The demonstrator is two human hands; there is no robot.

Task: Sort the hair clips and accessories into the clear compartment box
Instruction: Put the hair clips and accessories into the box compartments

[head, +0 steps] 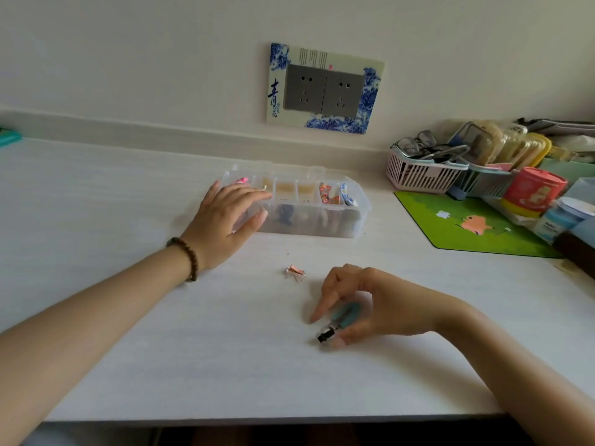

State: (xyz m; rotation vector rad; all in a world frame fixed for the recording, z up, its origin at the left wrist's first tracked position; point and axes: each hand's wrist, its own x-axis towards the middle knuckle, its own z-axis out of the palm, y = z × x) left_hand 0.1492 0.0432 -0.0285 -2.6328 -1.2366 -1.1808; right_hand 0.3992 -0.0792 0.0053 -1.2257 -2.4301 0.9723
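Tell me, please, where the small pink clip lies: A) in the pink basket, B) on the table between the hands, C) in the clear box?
B: the small pink clip lies on the table between the left hand and right hand, outside the clear box.

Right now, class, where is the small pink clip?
In the head view, the pink clip lies on the table, between the clear box and the right hand.

Your clear compartment box (360, 217) lay open-topped at twelve o'clock, patterned clips (326, 193) standing in its right-hand cells. A small pink claw clip (295, 272) rested at its six o'clock, and at that clip's four o'clock your right hand (373, 300) pinched a black-ended teal clip (347, 313).
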